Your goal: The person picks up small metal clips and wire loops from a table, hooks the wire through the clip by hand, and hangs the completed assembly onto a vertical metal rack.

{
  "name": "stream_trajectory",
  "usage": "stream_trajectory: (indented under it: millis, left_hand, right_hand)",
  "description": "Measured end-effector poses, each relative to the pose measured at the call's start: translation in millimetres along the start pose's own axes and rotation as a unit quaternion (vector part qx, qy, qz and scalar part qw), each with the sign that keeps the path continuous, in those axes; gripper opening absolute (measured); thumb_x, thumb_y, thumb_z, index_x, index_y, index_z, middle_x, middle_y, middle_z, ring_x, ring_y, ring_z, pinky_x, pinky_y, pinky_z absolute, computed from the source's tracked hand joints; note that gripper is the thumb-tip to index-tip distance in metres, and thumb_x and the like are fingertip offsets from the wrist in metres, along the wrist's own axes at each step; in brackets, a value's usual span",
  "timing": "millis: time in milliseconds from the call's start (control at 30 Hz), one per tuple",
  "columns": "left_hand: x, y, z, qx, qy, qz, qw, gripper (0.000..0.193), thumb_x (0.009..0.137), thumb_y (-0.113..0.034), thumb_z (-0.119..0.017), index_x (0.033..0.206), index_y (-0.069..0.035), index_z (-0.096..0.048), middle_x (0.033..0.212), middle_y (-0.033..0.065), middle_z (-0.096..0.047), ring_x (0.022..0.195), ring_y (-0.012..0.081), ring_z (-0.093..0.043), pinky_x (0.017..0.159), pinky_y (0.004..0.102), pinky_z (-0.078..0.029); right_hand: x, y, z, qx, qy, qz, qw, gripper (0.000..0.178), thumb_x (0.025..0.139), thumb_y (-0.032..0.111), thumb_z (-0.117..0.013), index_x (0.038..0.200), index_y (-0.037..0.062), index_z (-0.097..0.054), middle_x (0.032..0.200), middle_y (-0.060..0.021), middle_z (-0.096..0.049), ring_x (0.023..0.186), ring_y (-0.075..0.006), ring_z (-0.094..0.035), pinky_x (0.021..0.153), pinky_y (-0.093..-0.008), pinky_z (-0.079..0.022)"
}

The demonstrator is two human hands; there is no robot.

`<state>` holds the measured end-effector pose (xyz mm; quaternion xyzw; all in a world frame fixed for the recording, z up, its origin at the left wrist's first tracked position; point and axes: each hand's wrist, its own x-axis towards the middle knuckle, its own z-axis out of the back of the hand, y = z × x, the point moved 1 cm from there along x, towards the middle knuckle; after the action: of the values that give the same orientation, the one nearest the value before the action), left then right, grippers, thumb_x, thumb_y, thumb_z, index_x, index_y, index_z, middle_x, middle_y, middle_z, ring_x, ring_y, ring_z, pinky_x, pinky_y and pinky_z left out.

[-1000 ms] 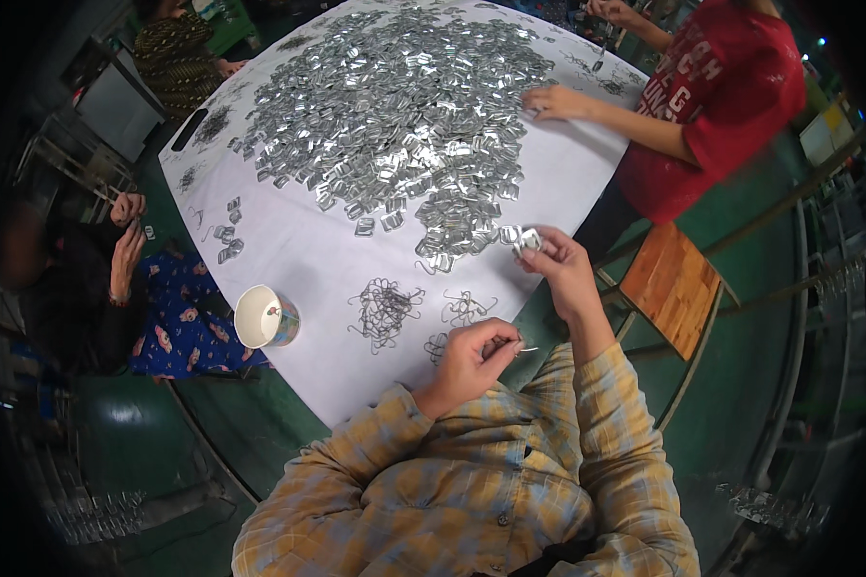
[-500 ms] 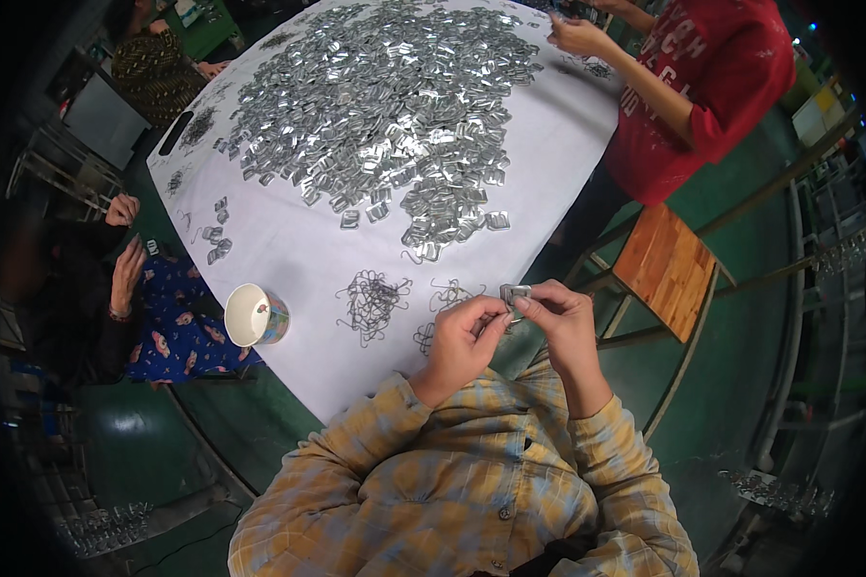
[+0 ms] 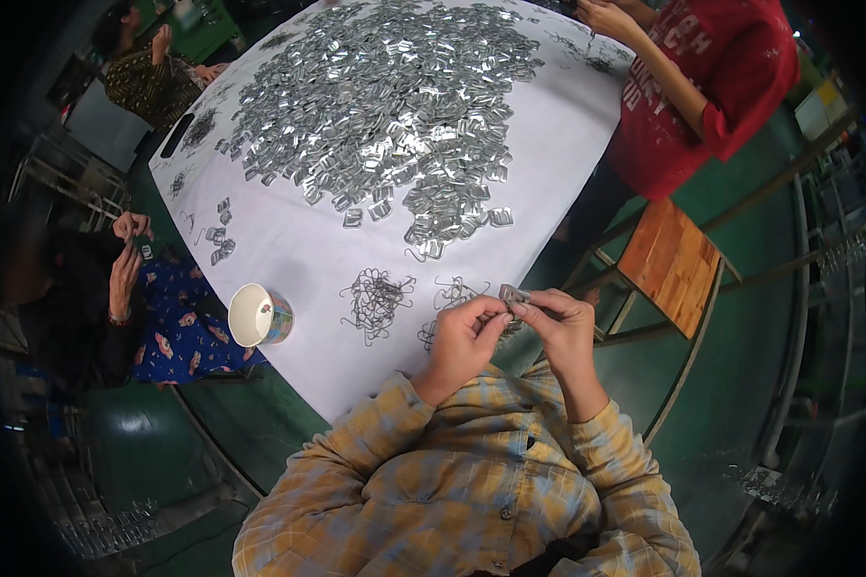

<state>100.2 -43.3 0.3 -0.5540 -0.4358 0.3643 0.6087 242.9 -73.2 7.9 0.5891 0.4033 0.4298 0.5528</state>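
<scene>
Between the thumb and fingers of my right hand is a small silvery metal buckle, held tilted near the table's front edge. My left hand is closed in a pinch right against the buckle's near side; whatever its fingertips hold is hidden. Thin bent wire hooks lie in a tangled heap to the left of my hands. A smaller group of wire hooks lies just beyond my left fingers, partly covered by them. Farther off, a large pile of similar metal buckles spreads over the white-covered table.
A paper cup stands at the table's left edge. A wooden stool is to my right. Other people work around the table: one in a red shirt, one in dark clothes at left, another at the far left.
The buckle in my right fingers has tilted, and my right thumb has shifted over it. The red-shirted person's hands have moved right; the far-left person has raised a hand.
</scene>
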Motion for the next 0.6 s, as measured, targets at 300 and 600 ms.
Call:
stream_trajectory:
  millis: [300,600]
  left_hand:
    - [7,-3,9,0.105,0.052,0.015,0.993,0.003,0.081,0.000,-0.065,0.084,0.001,-0.065,0.068,0.0022,-0.062,0.054,0.0056,-0.049,0.050,0.0221,-0.039]
    - [62,24,107,0.606,0.084,-0.214,0.761,0.013,0.069,-0.003,-0.058,0.081,-0.003,-0.065,0.084,0.0076,-0.062,0.080,0.0237,-0.057,0.070,0.0330,-0.049]
  right_hand:
    - [-6,3,4,-0.026,-0.022,0.017,0.999,0.013,0.073,0.000,-0.071,0.086,-0.0032,-0.069,0.072,-0.0056,-0.061,0.069,-0.0108,-0.056,0.064,-0.0230,-0.043]
    - [-6,10,16,-0.022,-0.030,0.034,0.999,0.012,0.073,-0.003,-0.070,0.085,-0.0055,-0.067,0.073,-0.0056,-0.061,0.070,-0.0113,-0.055,0.065,-0.0230,-0.043]
